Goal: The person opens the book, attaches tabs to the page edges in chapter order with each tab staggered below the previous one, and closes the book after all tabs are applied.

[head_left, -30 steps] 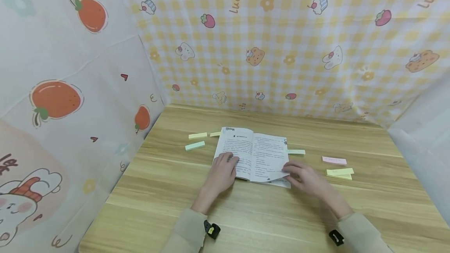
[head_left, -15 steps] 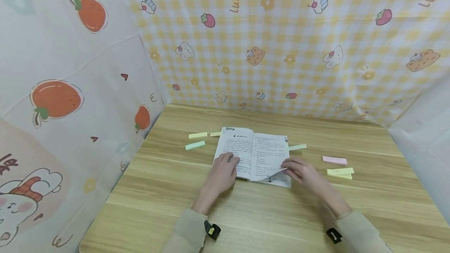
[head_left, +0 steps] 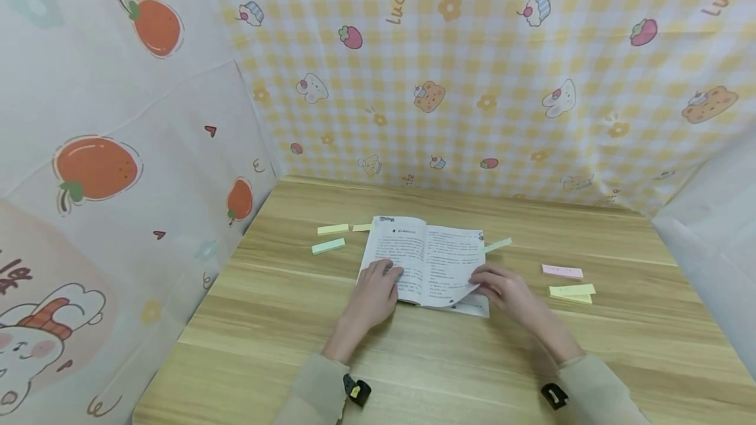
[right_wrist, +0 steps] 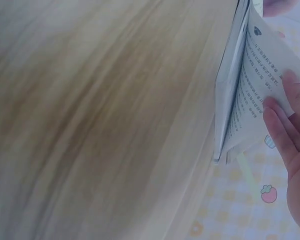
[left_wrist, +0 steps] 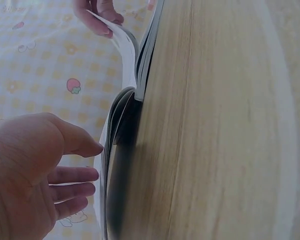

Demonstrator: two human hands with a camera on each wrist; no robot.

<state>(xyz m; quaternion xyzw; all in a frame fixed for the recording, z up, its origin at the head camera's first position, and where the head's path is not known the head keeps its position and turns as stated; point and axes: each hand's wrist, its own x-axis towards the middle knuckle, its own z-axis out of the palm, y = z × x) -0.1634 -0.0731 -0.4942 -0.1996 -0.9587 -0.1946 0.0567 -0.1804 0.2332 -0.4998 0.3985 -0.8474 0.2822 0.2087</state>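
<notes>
Green tab [head_left: 498, 245]: had tilted from level to slanting beside the open book [head_left: 428, 254].
Head view: the book lay on the table [head_left: 283, 320]; the left hand [head_left: 376, 297], fingers slightly parted, hid some left-page print; the right hand [head_left: 508, 290] pinched a right-hand leaf [head_left: 453, 266].
Left wrist view: page edges [left_wrist: 146, 60] showed better than from above; the right hand was cut off.
Right wrist view: print [right_wrist: 254, 82] looked larger; the left hand was mostly cropped.

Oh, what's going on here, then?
A person is handling an open book on a wooden table. The left hand rests on the left page, while the right hand pinches a right page, its lower corner lifted. A pale green strip sticks out past the book's right edge, and pink and yellow strips lie farther right.
</notes>
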